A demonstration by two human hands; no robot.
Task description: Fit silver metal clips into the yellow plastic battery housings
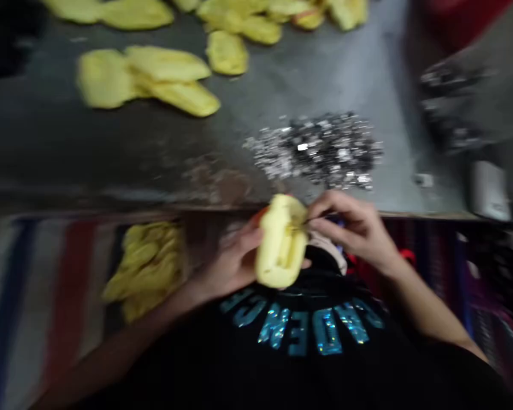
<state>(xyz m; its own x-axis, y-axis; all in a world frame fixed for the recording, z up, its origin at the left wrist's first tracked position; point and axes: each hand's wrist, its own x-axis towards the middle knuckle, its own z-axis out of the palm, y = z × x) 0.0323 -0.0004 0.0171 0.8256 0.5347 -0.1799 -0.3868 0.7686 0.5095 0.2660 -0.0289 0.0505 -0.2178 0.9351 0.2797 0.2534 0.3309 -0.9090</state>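
Close to my chest, just off the table's front edge, my left hand [235, 262] grips a yellow slipper-like piece [277, 267] with a long opening along its face. The thumb and index finger of my right hand [346, 225] are pinched together at the piece's upper right edge. Whatever lies between those fingertips is too small and blurred to name. Just beyond both hands, on the grey table [154, 148], lies a heap of small shiny metal pieces [325, 148].
More yellow pieces [154, 80] lie along the far side of the table. Below its edge, at left, a pile of yellow pieces [149, 262] sits near a striped cloth [68, 273]. A white object [490, 191] and a clear plastic bag [453, 108] are at right.
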